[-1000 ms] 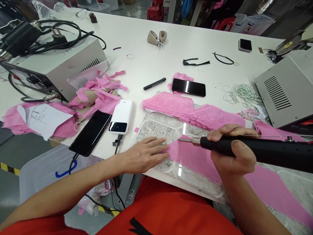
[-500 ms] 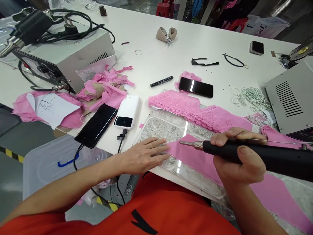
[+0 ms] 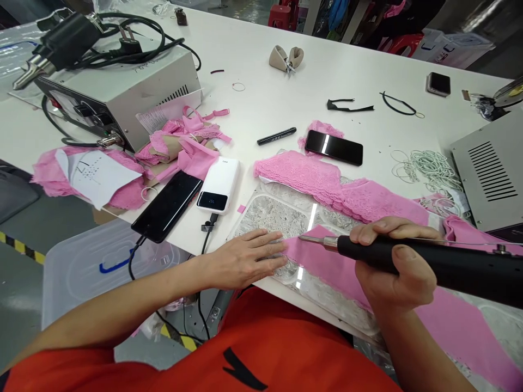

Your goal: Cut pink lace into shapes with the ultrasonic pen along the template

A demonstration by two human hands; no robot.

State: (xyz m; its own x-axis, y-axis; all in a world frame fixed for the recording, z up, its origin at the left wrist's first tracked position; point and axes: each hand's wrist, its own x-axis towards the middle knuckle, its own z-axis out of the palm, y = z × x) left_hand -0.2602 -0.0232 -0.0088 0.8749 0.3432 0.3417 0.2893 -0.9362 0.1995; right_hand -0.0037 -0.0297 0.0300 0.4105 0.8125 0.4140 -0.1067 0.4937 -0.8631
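Observation:
My left hand [image 3: 249, 258] lies flat with fingers stretched out, its fingertips at the left corner of a pink fabric piece [image 3: 330, 261]. The fabric is spread over a clear plastic sheet with grey speckled panels [image 3: 272, 215]. In my right hand [image 3: 400, 261] is a black handheld tool [image 3: 453, 264] with a pointed metal tip, fingers wrapped round its barrel. The tip is over the fabric near that left corner; whether it touches, I cannot tell. Just beyond lies a stack of pink lace pieces [image 3: 302, 171].
Beyond the lace are a phone [image 3: 334, 147], a black marker [image 3: 277, 136] and thread snips [image 3: 289, 65]. To the left stand a grey power unit [image 3: 122, 92], a white power bank [image 3: 218, 185] and a large black phone [image 3: 167, 207]. A grey machine box [image 3: 490, 169] is at right.
The view has shifted slightly, so the table things appear a little further right. The tool's tip is slightly nearer the fabric's left corner. My left hand stays flat in place.

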